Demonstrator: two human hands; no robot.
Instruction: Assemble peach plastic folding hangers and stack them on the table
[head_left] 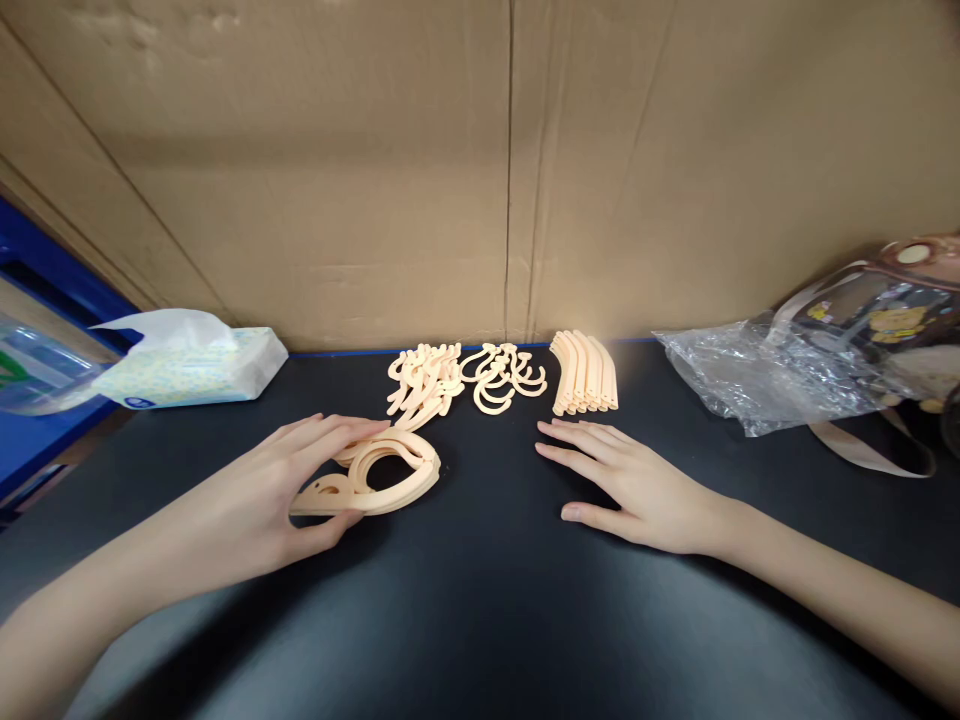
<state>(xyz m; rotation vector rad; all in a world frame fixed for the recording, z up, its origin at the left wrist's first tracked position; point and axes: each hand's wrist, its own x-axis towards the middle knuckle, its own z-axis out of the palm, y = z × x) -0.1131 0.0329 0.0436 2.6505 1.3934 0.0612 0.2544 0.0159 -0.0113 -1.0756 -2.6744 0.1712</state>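
Observation:
My left hand (289,490) spans a flat stack of curved wooden pieces (405,490) on the black table, thumb on the near side and fingers over the far side. The stack has a rounded outline around a round opening; its left end is partly hidden by the hand. My right hand (611,485) rests on the table with fingers spread and nothing in it. Just beyond its fingertips lies a bundle of long, slightly bent wooden strips (585,372). Small hook-shaped wooden pieces (495,378) and a heap of wavy wooden pieces (424,382) are farther back between the hands.
A cardboard wall (360,180) rises behind the black table (480,610). On the left are a tissue pack (202,365) and a clear plastic container (45,365). A crinkled plastic bag (765,375) and a see-through bag with a strap (892,310) lie on the right.

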